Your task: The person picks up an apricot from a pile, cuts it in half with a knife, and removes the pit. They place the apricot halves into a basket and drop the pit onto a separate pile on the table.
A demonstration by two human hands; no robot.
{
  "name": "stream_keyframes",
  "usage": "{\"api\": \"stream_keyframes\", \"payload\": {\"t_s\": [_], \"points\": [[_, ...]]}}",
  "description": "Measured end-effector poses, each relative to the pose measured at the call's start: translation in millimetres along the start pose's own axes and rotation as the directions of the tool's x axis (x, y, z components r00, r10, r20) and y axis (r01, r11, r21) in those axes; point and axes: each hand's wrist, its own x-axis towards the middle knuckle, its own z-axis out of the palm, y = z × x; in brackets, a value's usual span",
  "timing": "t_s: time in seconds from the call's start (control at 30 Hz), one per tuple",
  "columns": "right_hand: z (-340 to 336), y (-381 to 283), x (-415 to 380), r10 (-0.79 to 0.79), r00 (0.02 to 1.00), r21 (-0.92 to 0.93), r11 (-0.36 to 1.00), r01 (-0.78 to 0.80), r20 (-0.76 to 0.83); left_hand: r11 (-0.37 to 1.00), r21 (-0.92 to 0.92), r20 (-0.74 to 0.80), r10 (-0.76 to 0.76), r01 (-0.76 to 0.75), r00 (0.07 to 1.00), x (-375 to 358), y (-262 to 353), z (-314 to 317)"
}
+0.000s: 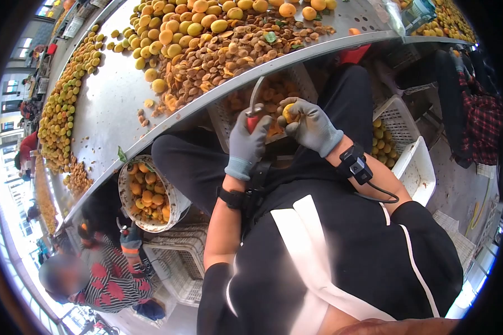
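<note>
My left hand (247, 137), in a grey glove, is closed around the red handle of a knife (255, 95). Its thin curved metal blade points up and away from me. Close by on the right, my right hand (313, 124), also gloved, pinches a yellow-orange apricot (289, 113) between thumb and fingers. The blade and the fruit are a short way apart. Below both hands, between my knees, a pale crate (220, 124) holds orange pieces of fruit, partly hidden by the hands and the table edge.
A metal table (109, 100) carries whole apricots (179, 30) and a heap of brown pits (223, 56). At left stands a white bucket (176, 209) of apricots, near stacked crates (179, 262) and a gloved co-worker (112, 273). Crates (399, 120) and another person (475, 111) are at right.
</note>
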Motion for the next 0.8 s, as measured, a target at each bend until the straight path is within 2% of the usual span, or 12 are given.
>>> {"api": "stream_keyframes", "payload": {"t_s": [0.07,0.1,0.13,0.2,0.33,0.4,0.47,0.57,0.63,0.7,0.73,0.8], "points": [[-3,2,2,-0.041,0.997,-0.041,0.998,0.043,0.059,0.981,-0.174,0.151,0.112,-0.085,0.982,-9,6,10],[1,4,2,-0.040,0.997,-0.042,0.998,0.042,0.060,0.975,-0.180,0.196,0.164,-0.129,0.967,-6,1,12],[6,7,1,-0.065,0.996,-0.033,0.997,0.067,0.064,0.975,-0.180,0.196,0.164,-0.129,0.967,-5,-2,12],[12,9,-2,-0.091,0.993,-0.025,0.995,0.093,0.068,0.979,-0.058,0.197,0.202,-0.194,0.959,-4,-6,13],[14,9,-6,-0.057,0.995,-0.019,0.998,0.059,0.086,0.986,-0.069,0.248,0.163,-0.151,0.955,-8,-3,12],[10,9,-5,-0.051,0.994,-0.006,0.999,0.051,0.101,0.970,-0.023,0.265,0.241,-0.243,0.934,-11,2,15],[0,10,1,-0.035,0.976,0.085,0.996,0.017,0.217,0.962,-0.018,0.267,0.268,-0.273,0.926,-10,3,14],[14,2,-5,-0.041,0.982,0.127,0.992,0.018,0.184,0.940,-0.015,0.253,0.333,-0.340,0.909,-7,1,10],[7,-1,2,-0.038,0.968,0.067,0.998,0.023,0.247,0.924,-0.018,0.244,0.374,-0.381,0.895,-7,-1,9],[7,-1,3,-0.028,0.949,-0.029,0.999,0.039,0.315,0.953,-0.116,0.253,0.301,-0.280,0.919,-6,-2,10],[0,0,5,0.006,0.962,-0.113,0.993,0.026,0.274,0.944,-0.123,0.275,0.330,-0.308,0.903,-5,-3,10],[-9,5,7,0.034,0.975,-0.089,0.996,-0.015,0.220,0.973,-0.149,0.298,0.214,-0.176,0.930,-5,-5,9]]}}
